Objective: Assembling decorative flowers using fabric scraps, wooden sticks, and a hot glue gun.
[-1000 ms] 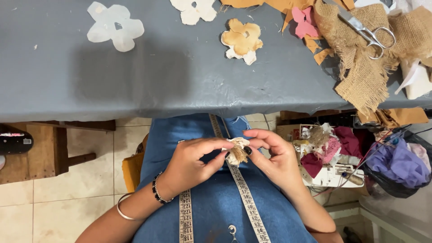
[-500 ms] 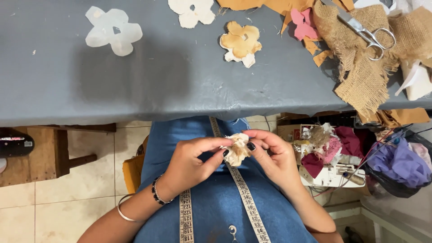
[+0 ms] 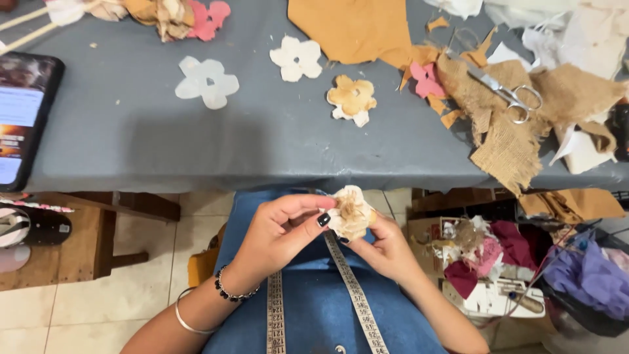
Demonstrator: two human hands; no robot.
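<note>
A small cream and tan fabric flower (image 3: 351,211) is held over my lap, below the table's front edge. My left hand (image 3: 280,231) pinches its left side with dark-nailed fingertips. From underneath and the right, my right hand (image 3: 386,249) cups it. A measuring tape (image 3: 350,288) hangs down over my blue denim lap. On the grey table (image 3: 131,144) lie cut flower shapes: a translucent white one (image 3: 206,82), a cream one (image 3: 297,58) and a tan-on-white one (image 3: 352,99).
Scissors (image 3: 508,94) rest on burlap scraps (image 3: 504,147) at the table's right. A phone (image 3: 23,115) lies at the left edge. Orange fabric (image 3: 357,26) and pink cutouts (image 3: 427,80) sit further back. A box of scraps (image 3: 485,262) and a wooden stool (image 3: 72,242) stand on the tiled floor.
The view has tilted up, so more of the table shows, including the phone. Both hands keep hold of the flower; the fingers have shifted around it slightly.
</note>
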